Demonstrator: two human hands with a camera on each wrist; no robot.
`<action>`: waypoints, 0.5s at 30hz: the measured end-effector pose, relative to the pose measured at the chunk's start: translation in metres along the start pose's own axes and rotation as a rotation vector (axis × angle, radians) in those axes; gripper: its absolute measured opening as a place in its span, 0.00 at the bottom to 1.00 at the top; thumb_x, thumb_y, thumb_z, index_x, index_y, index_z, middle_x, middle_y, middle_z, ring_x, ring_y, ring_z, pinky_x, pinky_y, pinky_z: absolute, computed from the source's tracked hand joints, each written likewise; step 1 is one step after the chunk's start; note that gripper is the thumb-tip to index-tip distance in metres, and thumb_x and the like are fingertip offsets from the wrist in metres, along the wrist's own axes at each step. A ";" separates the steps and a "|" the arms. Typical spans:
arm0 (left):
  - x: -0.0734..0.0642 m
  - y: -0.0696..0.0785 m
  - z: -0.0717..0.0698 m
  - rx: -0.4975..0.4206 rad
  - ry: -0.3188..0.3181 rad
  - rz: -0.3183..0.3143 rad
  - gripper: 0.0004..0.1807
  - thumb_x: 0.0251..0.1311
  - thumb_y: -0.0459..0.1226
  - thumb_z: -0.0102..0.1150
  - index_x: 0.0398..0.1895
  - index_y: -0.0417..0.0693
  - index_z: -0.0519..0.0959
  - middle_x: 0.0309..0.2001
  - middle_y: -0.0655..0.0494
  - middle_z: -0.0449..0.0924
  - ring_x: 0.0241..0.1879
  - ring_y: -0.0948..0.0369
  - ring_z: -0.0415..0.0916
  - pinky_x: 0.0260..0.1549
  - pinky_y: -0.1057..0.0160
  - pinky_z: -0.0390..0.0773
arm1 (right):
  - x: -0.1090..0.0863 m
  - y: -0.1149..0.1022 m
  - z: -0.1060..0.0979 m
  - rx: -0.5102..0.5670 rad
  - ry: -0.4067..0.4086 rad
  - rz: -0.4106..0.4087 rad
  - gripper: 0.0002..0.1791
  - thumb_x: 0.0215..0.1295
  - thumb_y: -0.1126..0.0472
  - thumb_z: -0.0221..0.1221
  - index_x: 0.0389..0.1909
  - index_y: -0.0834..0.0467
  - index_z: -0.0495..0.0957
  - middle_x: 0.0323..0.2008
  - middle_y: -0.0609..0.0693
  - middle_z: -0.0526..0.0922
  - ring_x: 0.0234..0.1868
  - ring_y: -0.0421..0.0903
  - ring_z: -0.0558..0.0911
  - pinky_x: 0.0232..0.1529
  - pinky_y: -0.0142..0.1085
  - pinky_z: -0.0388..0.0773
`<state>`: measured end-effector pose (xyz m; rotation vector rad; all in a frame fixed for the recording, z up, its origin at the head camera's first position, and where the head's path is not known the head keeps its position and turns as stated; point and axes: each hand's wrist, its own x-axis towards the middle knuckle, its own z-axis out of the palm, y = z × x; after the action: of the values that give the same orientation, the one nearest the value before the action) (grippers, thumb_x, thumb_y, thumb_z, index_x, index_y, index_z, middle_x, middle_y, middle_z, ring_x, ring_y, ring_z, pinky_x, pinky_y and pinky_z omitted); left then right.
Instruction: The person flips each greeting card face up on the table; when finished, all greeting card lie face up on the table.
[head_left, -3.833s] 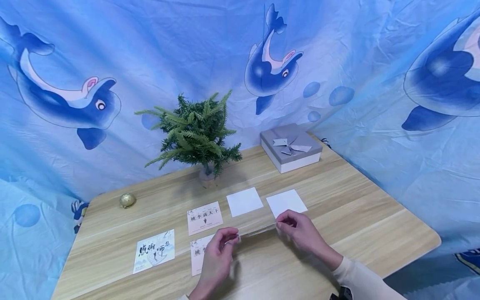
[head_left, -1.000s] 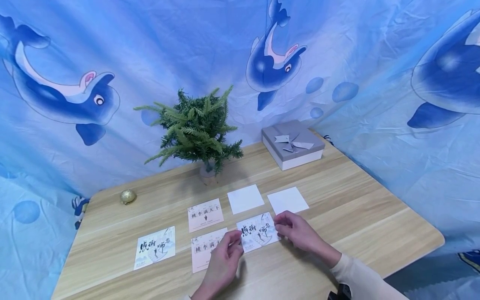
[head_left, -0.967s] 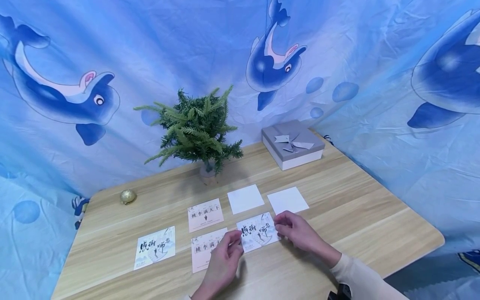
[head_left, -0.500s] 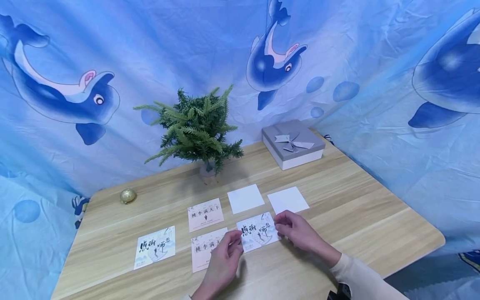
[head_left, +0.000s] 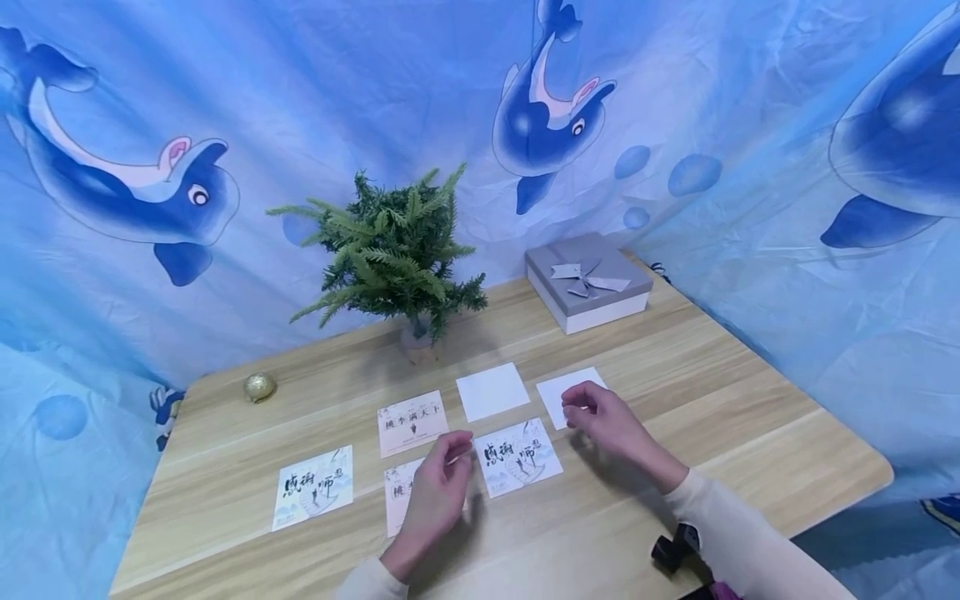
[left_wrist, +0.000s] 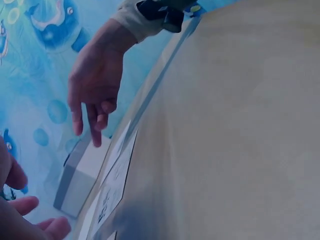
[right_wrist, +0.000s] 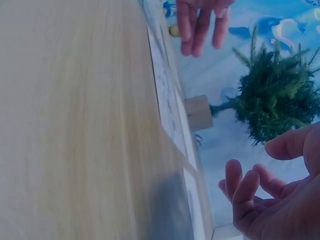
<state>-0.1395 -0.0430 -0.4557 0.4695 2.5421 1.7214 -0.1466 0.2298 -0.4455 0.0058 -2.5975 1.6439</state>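
Right grip (head_left: pixel 611 427) now off printed card (head_left: pixel 519 458)

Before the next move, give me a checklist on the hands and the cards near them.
1. Is the left hand empty? Ok.
2. Is the right hand empty? Ok.
3. Is the calligraphy card between the hands on the table, print up? Ok.
4. Is the nearer pink card fully visible? Not ok: the left hand hides part.
5. Is the right blank card fully visible? Not ok: the right hand hides part.
6. Does its underside carry print? Cannot tell.
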 end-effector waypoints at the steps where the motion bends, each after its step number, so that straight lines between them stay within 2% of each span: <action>1: 0.005 -0.001 0.000 -0.010 0.019 0.002 0.17 0.66 0.29 0.50 0.57 0.37 0.72 0.55 0.40 0.77 0.58 0.48 0.75 0.60 0.52 0.74 | 0.003 0.001 0.000 -0.010 0.003 0.001 0.13 0.65 0.66 0.58 0.49 0.66 0.76 0.39 0.55 0.82 0.37 0.47 0.83 0.38 0.37 0.78; 3: 0.014 -0.003 -0.001 -0.033 0.052 0.006 0.17 0.66 0.29 0.50 0.57 0.36 0.73 0.55 0.40 0.77 0.58 0.48 0.75 0.60 0.52 0.73 | 0.007 0.001 0.000 -0.024 0.008 -0.004 0.12 0.66 0.66 0.58 0.48 0.67 0.76 0.38 0.55 0.82 0.36 0.48 0.83 0.36 0.36 0.78; 7: 0.032 -0.007 -0.003 -0.023 0.093 -0.012 0.18 0.67 0.30 0.50 0.59 0.37 0.72 0.59 0.41 0.76 0.60 0.48 0.74 0.62 0.50 0.72 | 0.018 0.000 0.004 -0.046 0.003 0.004 0.13 0.66 0.65 0.58 0.49 0.67 0.76 0.38 0.55 0.82 0.36 0.48 0.83 0.35 0.36 0.78; 11: 0.047 -0.008 -0.003 0.011 0.114 -0.029 0.21 0.66 0.30 0.48 0.62 0.38 0.72 0.62 0.41 0.74 0.62 0.47 0.72 0.62 0.49 0.71 | 0.033 0.002 0.008 -0.053 -0.012 0.020 0.14 0.66 0.64 0.57 0.49 0.67 0.76 0.38 0.56 0.82 0.36 0.47 0.83 0.36 0.37 0.78; 15: 0.055 -0.008 0.000 0.020 0.108 -0.070 0.23 0.66 0.32 0.49 0.65 0.40 0.70 0.62 0.40 0.73 0.63 0.46 0.71 0.62 0.49 0.71 | 0.046 0.007 0.015 -0.055 -0.020 0.021 0.13 0.66 0.65 0.57 0.49 0.68 0.76 0.36 0.56 0.83 0.35 0.47 0.83 0.34 0.36 0.78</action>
<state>-0.1933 -0.0309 -0.4551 0.2919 2.6166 1.7446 -0.1938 0.2209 -0.4556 -0.0086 -2.6654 1.5867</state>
